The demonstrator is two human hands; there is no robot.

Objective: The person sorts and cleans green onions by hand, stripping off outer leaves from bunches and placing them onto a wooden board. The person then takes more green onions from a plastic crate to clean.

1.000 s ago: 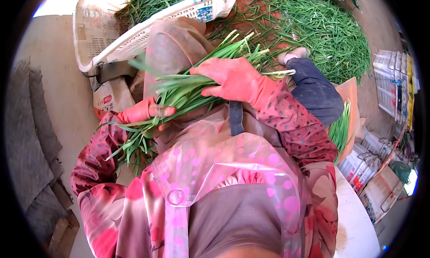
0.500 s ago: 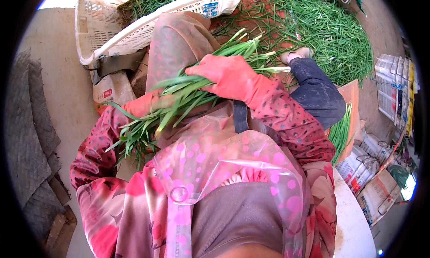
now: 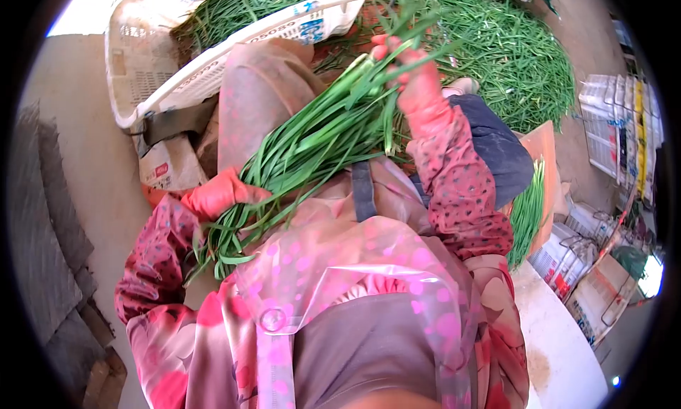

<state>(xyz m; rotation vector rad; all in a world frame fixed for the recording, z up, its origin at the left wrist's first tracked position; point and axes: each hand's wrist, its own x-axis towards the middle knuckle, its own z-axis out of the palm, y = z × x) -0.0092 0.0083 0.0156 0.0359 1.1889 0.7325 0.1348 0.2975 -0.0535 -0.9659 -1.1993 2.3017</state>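
Right hand (image 3: 417, 79) has moved to the far end of the bunch (image 3: 319, 139), blurred leaves (image 3: 411, 30) beside it; its grip I cannot tell. Left hand (image 3: 221, 193), well apart, clamps the bunch's near left end above the apron (image 3: 326, 212).

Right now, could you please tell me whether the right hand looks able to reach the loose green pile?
Probably yes: the right hand appears beside the loose green pile, with no barrier visible between, though it seems to hold blurred leaves.
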